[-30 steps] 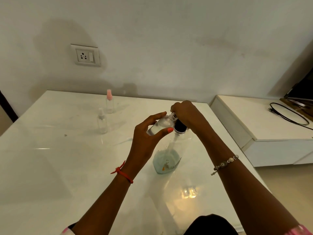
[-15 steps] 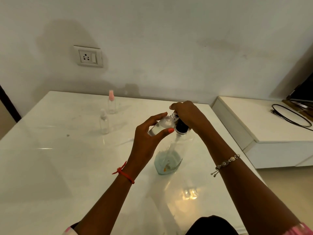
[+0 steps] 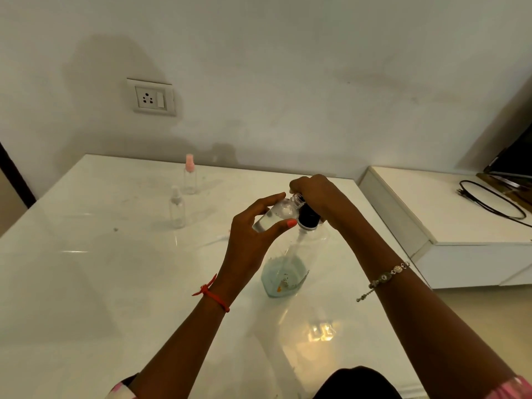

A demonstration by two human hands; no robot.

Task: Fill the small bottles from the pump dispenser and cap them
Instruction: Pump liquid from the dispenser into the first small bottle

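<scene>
I see the left hand [image 3: 253, 240] grasping a small bottle [image 3: 273, 216], tilted, its mouth against the pump dispenser [image 3: 288, 266] standing mid-table [image 3: 86, 283]. The right hand [image 3: 319, 194] is clenched over the dispenser's top. Far left stand a pink-capped bottle [image 3: 190, 177] and a clear-capped bottle [image 3: 176, 208].

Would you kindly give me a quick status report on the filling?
Left grip holds small clear plastic bottle, tilted. Right grip wraps black pump top beside its mouth. Nothing obstructing.
</scene>
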